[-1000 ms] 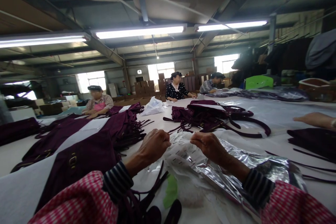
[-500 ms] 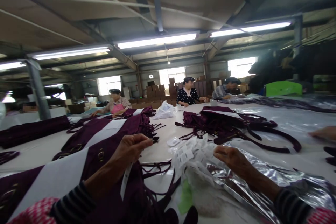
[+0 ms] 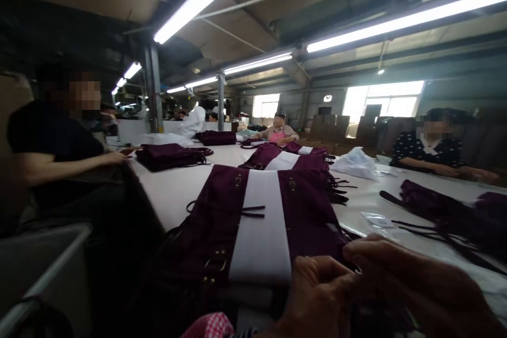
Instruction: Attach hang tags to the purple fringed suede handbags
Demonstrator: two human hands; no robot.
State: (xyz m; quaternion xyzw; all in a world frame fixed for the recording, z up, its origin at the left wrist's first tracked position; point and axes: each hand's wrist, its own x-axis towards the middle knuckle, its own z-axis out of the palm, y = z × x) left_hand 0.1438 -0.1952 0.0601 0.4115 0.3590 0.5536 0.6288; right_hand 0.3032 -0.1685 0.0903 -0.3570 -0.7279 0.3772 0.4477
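The left hand and the right hand have come together at the lower right, fingertips meeting by the right edge of a dark purple fabric bag with brass-coloured buckles; half a second ago they were well apart, the left pinching a narrow white strip and the right beside a heap of white labels; now the fingers of both are bent and drawn in, though it is too dark and blurred to tell how tightly they close or what they have hold of.

The view has swung left, so the purple bag, formerly at the lower left, now lies flat across the middle of the white-topped table, a broad white paper band around it and two thin dark cords over the band; a person in a dark short-sleeved top has come into view at the left; the crumpled white plastic bag now appears farther right, beyond the hands.
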